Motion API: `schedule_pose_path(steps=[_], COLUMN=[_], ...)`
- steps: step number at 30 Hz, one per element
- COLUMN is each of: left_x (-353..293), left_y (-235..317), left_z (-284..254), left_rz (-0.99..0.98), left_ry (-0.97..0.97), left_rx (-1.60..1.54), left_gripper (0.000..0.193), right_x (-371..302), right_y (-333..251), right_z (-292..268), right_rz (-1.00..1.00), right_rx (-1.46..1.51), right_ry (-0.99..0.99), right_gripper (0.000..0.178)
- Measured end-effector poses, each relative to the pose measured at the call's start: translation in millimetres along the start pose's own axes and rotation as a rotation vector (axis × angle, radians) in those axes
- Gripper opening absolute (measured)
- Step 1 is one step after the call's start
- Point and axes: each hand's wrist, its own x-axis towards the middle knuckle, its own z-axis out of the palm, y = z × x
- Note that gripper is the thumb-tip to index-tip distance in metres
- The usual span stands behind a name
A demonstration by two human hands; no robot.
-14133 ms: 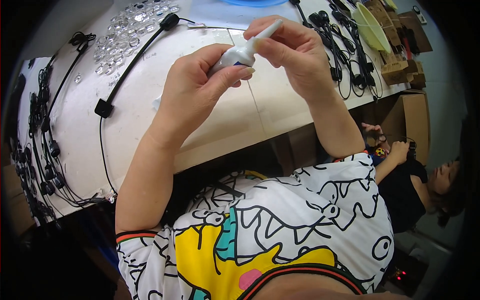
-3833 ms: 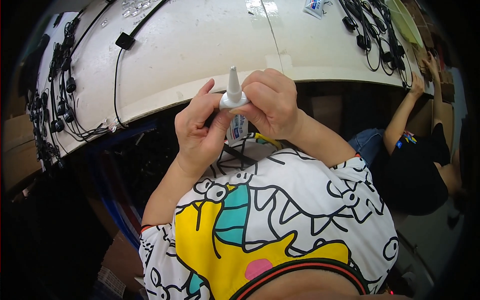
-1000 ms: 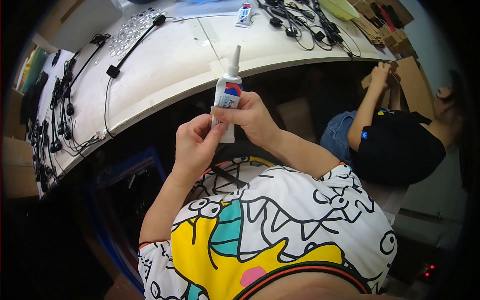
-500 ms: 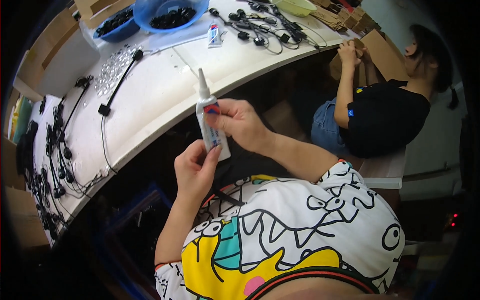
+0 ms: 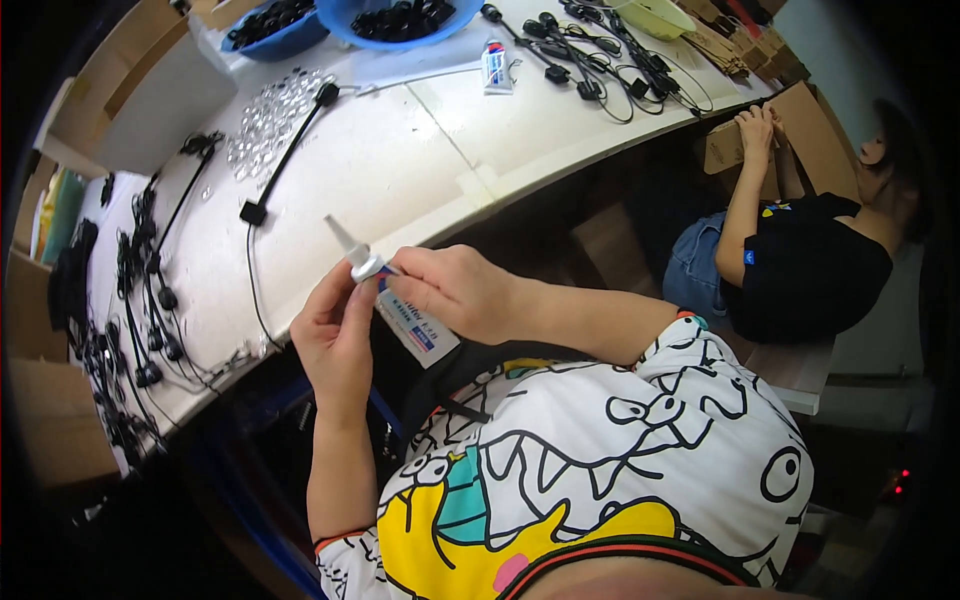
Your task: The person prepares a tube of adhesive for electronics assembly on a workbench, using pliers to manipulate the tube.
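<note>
Both hands hold a white glue tube (image 5: 418,328) with a long pointed nozzle, tilted so the nozzle points up and to the left over the table's near edge. My left hand (image 5: 338,335) pinches the tube's shoulder just under the nozzle base. My right hand (image 5: 465,295) grips its upper body from the right, thumb across the printed side. The flat lower end of the tube sticks out below my fingers. Beyond my hands, a black cord with a square black piece (image 5: 253,212) lies on the white table (image 5: 390,150).
Clear round pieces (image 5: 262,125) are scattered at the back left. Black corded devices (image 5: 150,300) lie along the left side, more (image 5: 590,60) at the back. Two blue basins (image 5: 345,38) hold black parts; a second tube (image 5: 497,70) lies nearby. A co-worker (image 5: 815,265) handles cardboard at right.
The tube has tipped from near upright to leaning left, and both hands have moved left and lower. My left hand has shifted from the tube's lower end to its shoulder. The view has shifted.
</note>
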Motion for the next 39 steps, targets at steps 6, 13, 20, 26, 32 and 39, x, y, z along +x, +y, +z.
schedule_pose_path(steps=[6,13,20,26,32,39], left_x=[41.8,63.0,70.8,68.1,66.3,69.3], left_y=[4.7,-18.0,-37.9,-46.5,-48.3,-50.0], left_z=[1.0,29.8,40.5,45.7,46.2,45.1], left_rz=[-0.292,-0.108,-0.139,0.002,0.154,0.324], left_ry=[-0.073,-0.181,-0.204,-0.180,-0.172,-0.164], left_rx=[-0.070,0.063,0.182,0.187,0.247,0.342], left_gripper=[0.017,0.018,0.018,0.017,0.019,0.021], right_x=[28.1,38.3,34.4,32.7,31.2,29.9], right_y=[12.6,49.1,77.2,85.2,84.2,89.0], right_z=[-22.1,-43.7,-57.3,-57.8,-57.8,-54.3], right_rz=[-0.057,-0.121,-0.245,-0.329,-0.372,-0.437], right_rx=[-0.086,-0.233,-0.307,-0.263,-0.298,-0.319], right_ry=[0.109,0.257,0.225,0.221,0.205,0.251], right_gripper=[0.015,0.021,0.023,0.020,0.018,0.018])
